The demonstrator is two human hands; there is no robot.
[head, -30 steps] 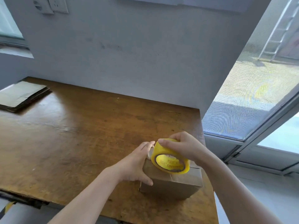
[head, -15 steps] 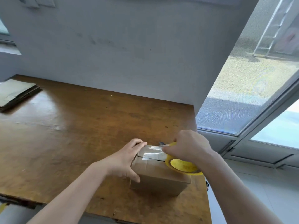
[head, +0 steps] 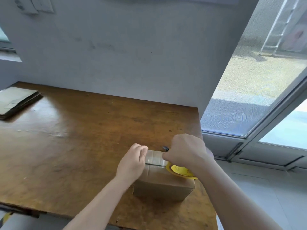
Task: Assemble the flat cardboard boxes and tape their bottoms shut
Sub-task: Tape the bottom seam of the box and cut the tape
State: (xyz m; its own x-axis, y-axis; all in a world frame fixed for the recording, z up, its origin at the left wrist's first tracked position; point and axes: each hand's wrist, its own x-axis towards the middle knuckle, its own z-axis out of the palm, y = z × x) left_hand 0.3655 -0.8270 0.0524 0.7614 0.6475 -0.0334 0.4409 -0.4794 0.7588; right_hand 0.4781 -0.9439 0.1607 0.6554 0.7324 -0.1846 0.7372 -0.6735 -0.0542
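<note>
A small assembled cardboard box (head: 163, 185) stands near the table's right front corner. A strip of clear tape (head: 155, 158) runs across its top from left to right. My left hand (head: 132, 161) presses the tape's end down on the box's left edge, fingers curled. My right hand (head: 186, 151) grips the yellow tape roll (head: 180, 170), which lies tilted on the box's right side, partly hidden under the hand. A small dark object (head: 165, 148) pokes out beside my right fingers; I cannot tell what it is.
A stack of flat cardboard boxes (head: 15, 101) lies at the table's far left. The brown wooden table (head: 74, 138) ends just right of the box, by a screened glass door (head: 249, 97). A grey wall backs the table.
My right hand tipped the yellow roll flat and pulled it rightward, drawing clear tape across the box top. My left hand shifted onto the tape's end at the left edge.
</note>
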